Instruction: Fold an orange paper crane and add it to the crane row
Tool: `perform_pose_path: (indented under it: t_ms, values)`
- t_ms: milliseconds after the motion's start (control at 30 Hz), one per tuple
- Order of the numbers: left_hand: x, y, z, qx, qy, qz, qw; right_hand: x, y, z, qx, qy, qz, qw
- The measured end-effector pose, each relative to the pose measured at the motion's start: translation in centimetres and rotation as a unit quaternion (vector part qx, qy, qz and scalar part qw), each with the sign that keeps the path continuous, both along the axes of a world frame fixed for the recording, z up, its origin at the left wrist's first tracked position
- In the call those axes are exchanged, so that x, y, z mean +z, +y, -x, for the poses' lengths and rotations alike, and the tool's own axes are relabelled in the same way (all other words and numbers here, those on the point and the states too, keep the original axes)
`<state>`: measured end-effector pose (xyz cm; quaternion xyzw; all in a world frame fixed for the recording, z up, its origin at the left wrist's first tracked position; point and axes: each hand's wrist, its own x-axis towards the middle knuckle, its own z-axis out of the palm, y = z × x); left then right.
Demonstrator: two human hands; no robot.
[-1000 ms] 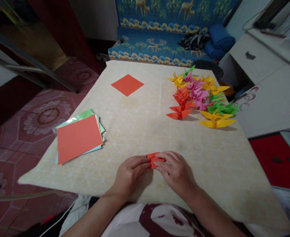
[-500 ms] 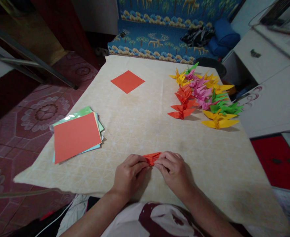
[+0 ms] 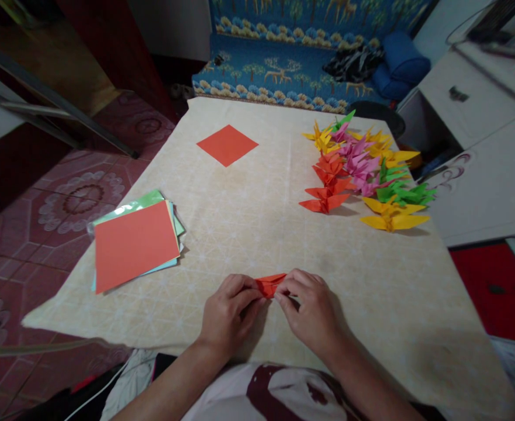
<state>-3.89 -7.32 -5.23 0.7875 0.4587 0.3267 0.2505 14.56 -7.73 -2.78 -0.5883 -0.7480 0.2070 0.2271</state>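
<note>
Low over the near part of the table, a small piece of folded red-orange paper (image 3: 270, 285) is stretched between my two hands. My left hand (image 3: 230, 310) pinches its left end between thumb and fingers. At the right end, my right hand (image 3: 308, 307) is closed on it in the same kind of pinch. Fingers cover both ends of the paper, so only its creased middle shows. A flat red-orange square (image 3: 227, 145) lies alone toward the far side of the table.
Left on the cloth-covered table (image 3: 248, 228) lies a stack of coloured paper (image 3: 137, 245), red-orange on top, with a clear-wrapped green packet. Several folded paper cranes (image 3: 358, 164) in red, pink, yellow and green crowd the far right. Beyond is a blue patterned seat (image 3: 275, 70).
Both hands keep their pinch on the folded paper. The right fingers have shifted slightly, and a little more of the paper's middle shows. The view has moved very slightly.
</note>
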Motion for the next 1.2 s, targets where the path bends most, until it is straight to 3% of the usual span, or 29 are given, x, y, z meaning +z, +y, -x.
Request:
perform_pose_path:
  t_ms: [167,333,900,1200]
  values:
    - [-0.5,-0.1,0.7,-0.041,-0.027,-0.01,0.999,-1.1,-0.9,-1.0,0.026,0.038,-0.038,0.998]
    - [-0.6,-0.3,1.0,-0.058,-0.043,0.0,0.997,-1.6,-1.6,-1.6,0.045,0.045,-0.027,0.998]
    - [-0.4,-0.1,0.2,-0.024,0.014,-0.024,0.999,-1.4,-1.4,-1.5,0.056,0.035,-0.034,0.997]
    - [0.0,0.2,-0.1,-0.007,0.037,-0.017,0.999,-1.6,-1.0,-0.9,0.019,0.048,-0.059,0.997]
